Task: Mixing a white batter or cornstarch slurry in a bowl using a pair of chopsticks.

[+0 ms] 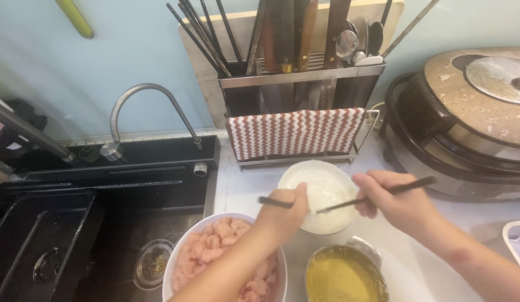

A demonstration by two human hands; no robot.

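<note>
pale counter (243, 190) beside a black sink (103, 223), lower left of frame.

item: chopsticks, two. our left hand (285, 210) is closed on one chopstick (271, 202); our right hand (391, 201) is closed on the other chopstick (377, 194), tip over the white bowl (313, 193) at centre. we judge them light, stiff, thin and slippery when wet; best gripped mid-shaft.

bowls, three: the white bowl of white powder, a bowl of pale meat pieces (215, 249), a metal bowl of yellow crumbs (341, 277).

sink (58, 235) | faucet (145, 106) | utensil rack (299, 78) | striped cloth (296, 133) | cooker (467, 123)
</note>
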